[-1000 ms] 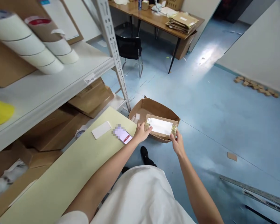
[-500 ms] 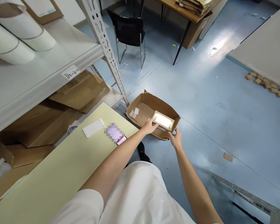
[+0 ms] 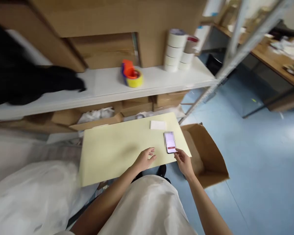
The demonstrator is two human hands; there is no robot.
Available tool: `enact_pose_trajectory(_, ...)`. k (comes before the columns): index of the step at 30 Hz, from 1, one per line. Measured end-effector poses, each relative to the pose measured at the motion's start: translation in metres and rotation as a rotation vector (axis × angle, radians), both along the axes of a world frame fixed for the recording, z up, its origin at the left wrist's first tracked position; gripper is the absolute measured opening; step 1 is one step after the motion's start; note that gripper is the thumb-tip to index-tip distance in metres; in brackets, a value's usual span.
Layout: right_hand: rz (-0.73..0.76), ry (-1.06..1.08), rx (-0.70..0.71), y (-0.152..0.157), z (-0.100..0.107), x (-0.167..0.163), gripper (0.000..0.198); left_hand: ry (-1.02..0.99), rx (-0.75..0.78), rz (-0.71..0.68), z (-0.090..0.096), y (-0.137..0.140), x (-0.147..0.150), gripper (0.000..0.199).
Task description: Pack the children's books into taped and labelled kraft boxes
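Note:
Over the front part of the pale yellow table [image 3: 112, 147], my left hand [image 3: 144, 159] is open, thumb and fingers apart, with nothing in it. My right hand [image 3: 183, 162] is by the table's right end. Its fingertips are at the lower right corner of a phone [image 3: 171, 145] with a lit screen. Whether they touch the phone I cannot tell; the fingers look slightly parted. Behind the phone lies a flat white rectangular item [image 3: 158, 125]. A large open cardboard box [image 3: 210, 147] stands on the floor beside the table, partly hidden by my right hand.
Above the table's back edge runs a grey shelf [image 3: 100, 88] with a tape dispenser [image 3: 132, 74], stacked white rolls [image 3: 174, 50] and black cloth [image 3: 34, 71]. A metal rack post [image 3: 205, 94] rises at the right. White plastic sheeting [image 3: 34, 195] is at the lower left.
My view has turned left towards the table and shelf. Both hands have come away from the large cardboard box, and the small carton with a bright label is out of my left hand.

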State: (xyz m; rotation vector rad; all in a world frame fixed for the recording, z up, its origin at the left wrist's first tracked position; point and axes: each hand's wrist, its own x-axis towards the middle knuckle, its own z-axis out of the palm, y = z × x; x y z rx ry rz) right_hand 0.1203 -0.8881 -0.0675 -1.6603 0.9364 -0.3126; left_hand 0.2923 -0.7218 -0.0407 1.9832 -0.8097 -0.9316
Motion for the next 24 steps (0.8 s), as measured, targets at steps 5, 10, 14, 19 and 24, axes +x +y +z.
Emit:
enact_pose_trajectory(5,0.449,-0.018,0.013,0.084,0.01,0.106,0.043,-0.139,0.051,0.37,0.008,0.127,0.036,0.044)
enact_pose_trajectory(10,0.802,-0.014,-0.007,0.172,0.011,0.169,0.041,-0.166,0.094,0.705,0.007,0.227,0.022,0.044)
enact_pose_trajectory(14,1.014,-0.01,-0.04,0.211,0.017,0.198,0.039,-0.15,0.143,0.933,0.004,0.271,-0.002,0.042)
enact_pose_trajectory(19,1.192,-0.015,0.006,0.237,0.013,0.22,0.037,-0.176,0.19,1.092,0.004,0.285,-0.03,0.041)
enact_pose_trajectory(24,1.446,-0.086,0.017,0.293,0.007,0.23,0.035,-0.224,0.259,1.307,0.015,0.304,-0.063,0.039)
